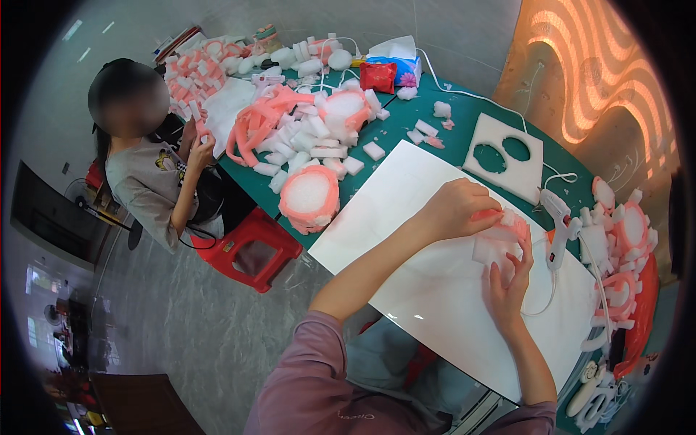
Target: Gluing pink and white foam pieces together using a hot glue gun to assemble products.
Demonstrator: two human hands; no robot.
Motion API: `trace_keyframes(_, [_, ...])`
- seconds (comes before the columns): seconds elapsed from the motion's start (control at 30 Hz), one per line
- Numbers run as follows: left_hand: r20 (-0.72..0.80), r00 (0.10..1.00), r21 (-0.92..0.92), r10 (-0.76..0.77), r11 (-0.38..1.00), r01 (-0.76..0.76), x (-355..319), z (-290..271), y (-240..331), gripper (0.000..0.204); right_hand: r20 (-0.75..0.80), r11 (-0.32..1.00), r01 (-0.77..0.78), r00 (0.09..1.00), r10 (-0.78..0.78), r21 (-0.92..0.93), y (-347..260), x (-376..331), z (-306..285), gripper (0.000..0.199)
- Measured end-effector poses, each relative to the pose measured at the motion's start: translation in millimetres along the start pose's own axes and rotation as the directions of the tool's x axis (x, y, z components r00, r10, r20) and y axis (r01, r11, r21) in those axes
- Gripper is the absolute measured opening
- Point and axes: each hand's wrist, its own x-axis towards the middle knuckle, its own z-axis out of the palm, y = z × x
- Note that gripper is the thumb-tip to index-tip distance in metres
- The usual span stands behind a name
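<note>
Both hands are on the same little foam piece [499, 235], a white chunk with a pink strip around it, sitting on the big white sheet [435, 290]. The left hand [458, 209] is curled over the top of it from the far side, fingers clamped down on the pink edge. The right hand [507, 281] comes up from below, thumb and fingers pinching the near side of the white foam. So it's squeezed between the two hands.

Just right of the hands there's a white glue gun [560, 225] lying on the green table [464, 119]. Beyond the left hand is a white foam square with two round cutouts [504, 152]. Off to the left of the left hand sits a round pink-rimmed foam disc [309, 196], and a person [156, 177] on a red stool [250, 246] handles more foam there.
</note>
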Motion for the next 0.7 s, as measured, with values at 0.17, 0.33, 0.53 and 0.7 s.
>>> trace_keyframes(0.17, [-0.009,1.0,-0.02,0.006,1.0,-0.006,1.5,0.1,0.1,0.006,-0.033,1.0,-0.011,0.999,0.011,0.006,-4.6,1.7,-0.5,0.061])
trace_keyframes(0.33, [-0.001,1.0,-0.003,0.001,1.0,-0.001,-0.2,-2.1,-0.1,0.006,-0.033,1.0,0.007,0.999,-0.006,0.018,-5.7,3.2,0.8,0.061])
trace_keyframes(0.53, [0.004,1.0,-0.005,-0.001,1.0,0.001,0.5,-1.4,0.0,0.007,-0.02,1.0,-0.011,1.0,0.012,0.028,1.3,-0.6,0.9,0.062])
trace_keyframes(0.7, [-0.001,1.0,-0.007,-0.001,1.0,0.001,0.4,-2.2,0.8,0.008,-0.014,1.0,-0.02,1.0,0.02,0.007,0.6,-0.3,0.5,0.062])
